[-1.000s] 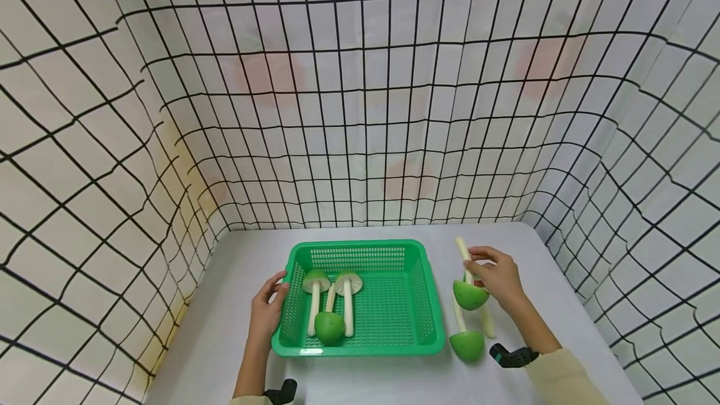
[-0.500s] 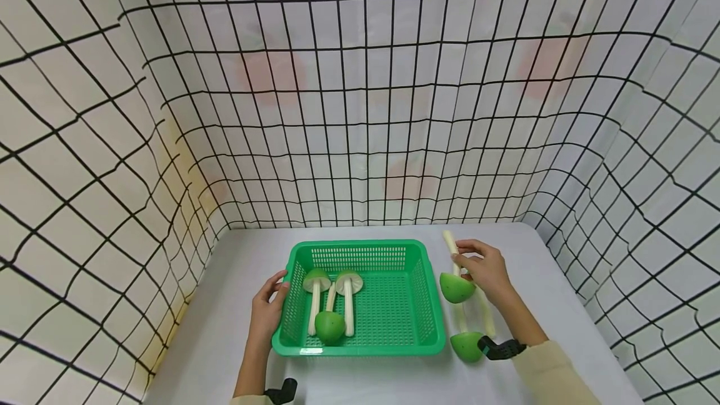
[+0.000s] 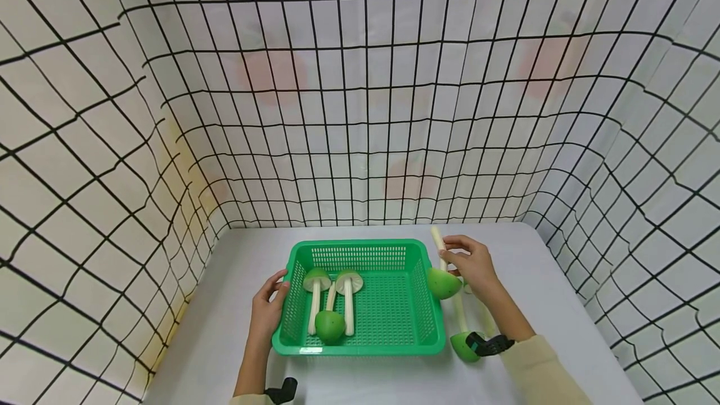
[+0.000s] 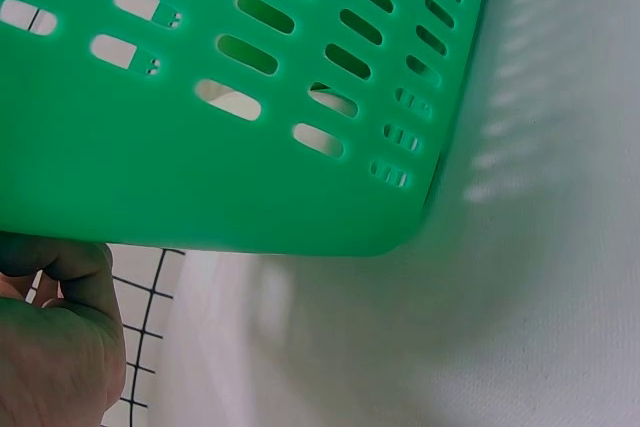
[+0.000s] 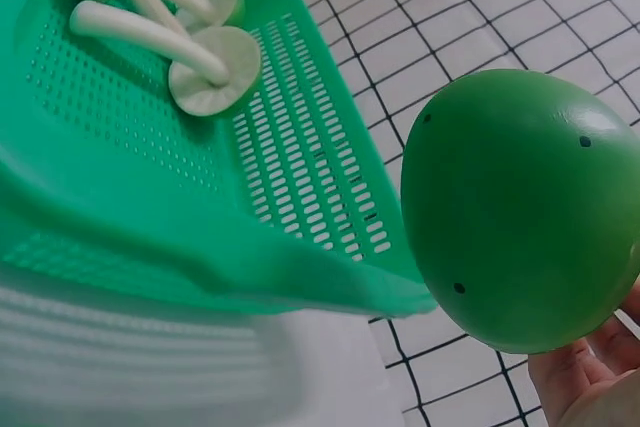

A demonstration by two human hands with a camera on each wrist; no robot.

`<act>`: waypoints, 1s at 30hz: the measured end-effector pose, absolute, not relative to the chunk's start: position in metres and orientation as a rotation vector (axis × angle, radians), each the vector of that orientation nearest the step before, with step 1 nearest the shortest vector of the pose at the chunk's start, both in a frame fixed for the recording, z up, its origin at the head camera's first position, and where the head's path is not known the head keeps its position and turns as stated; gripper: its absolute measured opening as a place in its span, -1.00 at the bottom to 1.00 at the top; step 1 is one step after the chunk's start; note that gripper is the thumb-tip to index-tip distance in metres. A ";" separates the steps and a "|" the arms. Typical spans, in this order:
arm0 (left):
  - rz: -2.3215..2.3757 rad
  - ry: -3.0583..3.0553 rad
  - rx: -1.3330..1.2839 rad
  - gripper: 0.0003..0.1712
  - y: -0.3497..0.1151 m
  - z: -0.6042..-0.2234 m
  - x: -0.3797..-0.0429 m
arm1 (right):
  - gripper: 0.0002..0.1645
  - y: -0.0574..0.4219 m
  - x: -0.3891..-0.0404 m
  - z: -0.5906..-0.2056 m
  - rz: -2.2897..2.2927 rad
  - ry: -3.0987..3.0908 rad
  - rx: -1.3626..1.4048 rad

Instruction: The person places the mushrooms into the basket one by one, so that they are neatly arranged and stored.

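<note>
My right hand (image 3: 472,265) pinches the pale stem of a toy mushroom (image 3: 444,284), its green cap hanging downward over the right rim of a green plastic basket (image 3: 360,350). Black dots mark that cap (image 5: 520,212) in the right wrist view, where it hides most of the fingers. At the basket's left rim my left hand (image 3: 266,310) grips the edge with thumb and fingers; the left wrist view shows the bent thumb (image 4: 85,282) against the rim. Inside the basket, on its left side, lie three mushrooms (image 3: 329,328) with green caps and white stems.
Right of the basket another green-capped mushroom (image 3: 462,347) lies on the white table (image 3: 360,380), partly behind the right wrist's camera. A pale stem (image 3: 488,320) beside it is mostly hidden by the arm. Walls of white cloth with black grid lines surround the table.
My right hand has carried the mushroom leftward and slightly up, from above the other mushrooms on the table to the basket's right rim. The left hand and basket have stayed put.
</note>
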State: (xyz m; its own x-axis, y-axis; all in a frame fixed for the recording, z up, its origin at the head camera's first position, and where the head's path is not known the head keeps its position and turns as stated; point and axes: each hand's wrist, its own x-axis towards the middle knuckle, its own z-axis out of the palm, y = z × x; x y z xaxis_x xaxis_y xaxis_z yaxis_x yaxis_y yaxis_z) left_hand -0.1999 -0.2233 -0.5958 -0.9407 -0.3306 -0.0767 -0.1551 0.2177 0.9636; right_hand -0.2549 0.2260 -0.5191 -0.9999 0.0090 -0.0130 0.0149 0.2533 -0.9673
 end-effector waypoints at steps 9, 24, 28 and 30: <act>-1.818 -2.333 0.476 -0.55 -0.223 -0.595 -0.200 | -0.52 0.212 -0.258 -0.521 -1.935 2.446 -0.014; -1.837 -2.331 0.483 -0.55 -0.224 -0.596 -0.201 | -0.57 0.185 -0.260 -0.524 -1.993 2.369 -0.058; -1.848 -2.331 0.490 -0.56 -0.223 -0.596 -0.200 | -0.56 0.179 -0.260 -0.526 -1.991 2.353 -0.065; -1.846 -2.333 0.485 -0.55 -0.224 -0.596 -0.201 | -0.54 0.176 -0.259 -0.525 -1.989 2.352 -0.077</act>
